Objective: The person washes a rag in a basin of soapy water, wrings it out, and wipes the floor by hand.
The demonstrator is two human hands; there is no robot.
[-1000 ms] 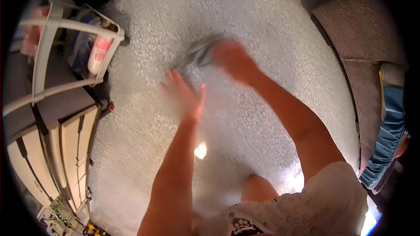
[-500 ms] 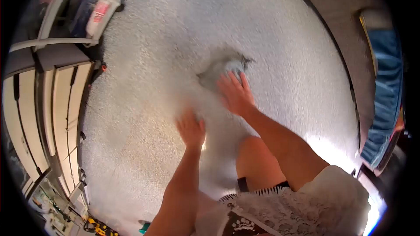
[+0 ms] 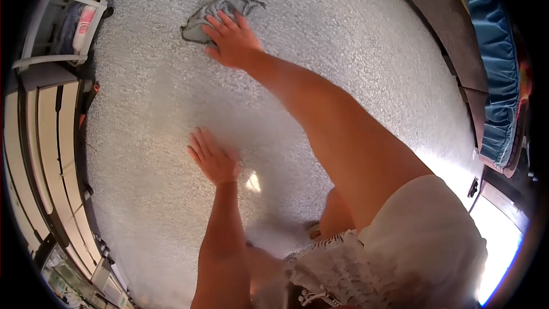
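A crumpled grey cloth point(image 3: 197, 27) with a frayed dark edge lies flat on the speckled grey floor point(image 3: 148, 103). My right hand point(image 3: 233, 40) rests on its lower right part, palm down, fingers spread and stretched over the fabric. The arm reaches far forward. Nearer to my body, my left hand point(image 3: 213, 157) is set down on the bare floor with its fingers stretched out. It holds nothing and is well apart from the cloth.
Cream drawer fronts point(image 3: 51, 137) line the left side. Beyond them stands a light-framed rack point(image 3: 94, 11) holding a pink and white package point(image 3: 84, 27). Along the right runs a brown base point(image 3: 423, 0) with blue shiny fabric point(image 3: 486, 51) over it. Bright light enters at lower right.
My right hand and the cloth under it have slid forward and to the left across the floor. My left hand has shifted slightly left. The head view has also moved.
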